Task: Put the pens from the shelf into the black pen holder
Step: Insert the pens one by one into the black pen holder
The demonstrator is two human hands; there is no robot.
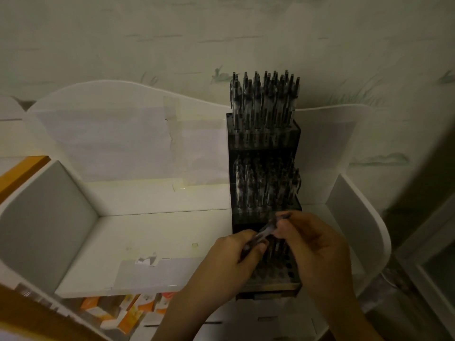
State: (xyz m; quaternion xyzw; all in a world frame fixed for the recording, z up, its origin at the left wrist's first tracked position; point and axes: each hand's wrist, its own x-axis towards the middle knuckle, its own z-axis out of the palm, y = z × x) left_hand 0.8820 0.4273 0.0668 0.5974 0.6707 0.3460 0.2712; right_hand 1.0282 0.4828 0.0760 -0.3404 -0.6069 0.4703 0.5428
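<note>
free: shelf floor (147, 232) left | blocked: pen holder (264, 143) right

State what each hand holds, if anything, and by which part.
Both hands share one pen: the left hand grips its lower end, the right hand pinches its upper end.

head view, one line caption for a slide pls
Both hands hold a pen over the tiered black pen holder.

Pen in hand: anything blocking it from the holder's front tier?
Nothing visible. Both hands, left and right, hold the pen right above the black pen holder's front tier, where empty holes show.
</note>
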